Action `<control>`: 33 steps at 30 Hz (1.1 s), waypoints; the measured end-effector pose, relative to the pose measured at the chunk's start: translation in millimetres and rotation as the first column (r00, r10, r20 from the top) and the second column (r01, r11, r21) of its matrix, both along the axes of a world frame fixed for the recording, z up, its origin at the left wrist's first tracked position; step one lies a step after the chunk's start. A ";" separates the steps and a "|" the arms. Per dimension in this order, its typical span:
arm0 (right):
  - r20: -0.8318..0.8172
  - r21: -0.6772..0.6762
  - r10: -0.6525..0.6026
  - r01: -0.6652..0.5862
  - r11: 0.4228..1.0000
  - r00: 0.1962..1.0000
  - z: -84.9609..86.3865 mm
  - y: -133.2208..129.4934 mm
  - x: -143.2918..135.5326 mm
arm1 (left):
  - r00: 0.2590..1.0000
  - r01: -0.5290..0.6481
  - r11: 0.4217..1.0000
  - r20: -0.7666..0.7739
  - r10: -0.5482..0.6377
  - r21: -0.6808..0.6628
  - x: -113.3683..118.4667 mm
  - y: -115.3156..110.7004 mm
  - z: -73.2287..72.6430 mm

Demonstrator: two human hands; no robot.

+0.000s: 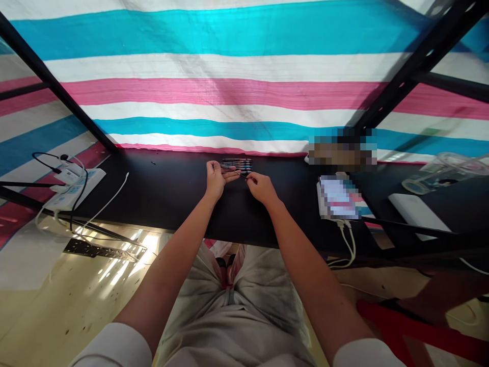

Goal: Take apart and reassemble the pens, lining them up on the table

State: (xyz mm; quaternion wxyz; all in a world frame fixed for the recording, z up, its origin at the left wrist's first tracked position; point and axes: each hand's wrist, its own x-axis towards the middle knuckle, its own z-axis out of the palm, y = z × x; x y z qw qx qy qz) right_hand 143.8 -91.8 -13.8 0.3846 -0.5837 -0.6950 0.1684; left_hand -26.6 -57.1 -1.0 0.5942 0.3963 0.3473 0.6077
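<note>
Several slim pens lie side by side in a row at the back middle of the black table. Just in front of them, my left hand has a thin dark pen across its fingers, with the thumb on top. The pen's right end meets the fingertips of my right hand, which are pinched together. Both hands are close to each other, and the pen's details are too small to make out.
On the left sit a white power strip and a white cable. To the right are a phone with cables, a white box and a clear container. A striped sheet hangs behind.
</note>
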 end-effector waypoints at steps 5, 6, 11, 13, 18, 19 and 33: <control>-0.011 -0.003 -0.004 0.004 1.000 1.000 -2.2 2.8 2.0 | 1.000 0.022 1.000 0.000 -0.022 -0.011 0.4 -0.6 0.5; -0.014 -0.003 -0.004 0.004 1.000 1.000 -2.4 3.2 2.3 | 1.000 0.021 1.000 0.005 -0.021 -0.017 0.5 -0.6 0.5; -0.018 -0.002 -0.004 0.004 1.000 1.000 -3.1 4.5 3.2 | 1.000 0.021 0.999 0.021 -0.020 -0.033 1.3 0.0 0.4; -0.017 -0.004 -0.007 0.006 1.000 1.000 -3.5 4.8 3.4 | 1.000 0.020 0.999 0.015 -0.020 -0.038 1.3 0.0 0.1; -0.033 0.000 0.007 -0.007 1.000 0.999 -3.9 5.0 3.5 | 0.999 0.037 0.999 0.008 -0.037 -0.009 1.1 -0.2 -0.7; -0.035 0.000 0.011 -0.011 1.000 0.999 -3.9 4.9 3.5 | 0.999 0.039 0.999 0.004 -0.039 -0.007 1.1 -0.4 -0.4; -0.037 0.025 0.038 -0.037 0.999 0.999 -2.5 2.1 2.3 | 0.991 0.113 0.993 -0.076 -0.110 0.040 -0.3 -1.3 -3.2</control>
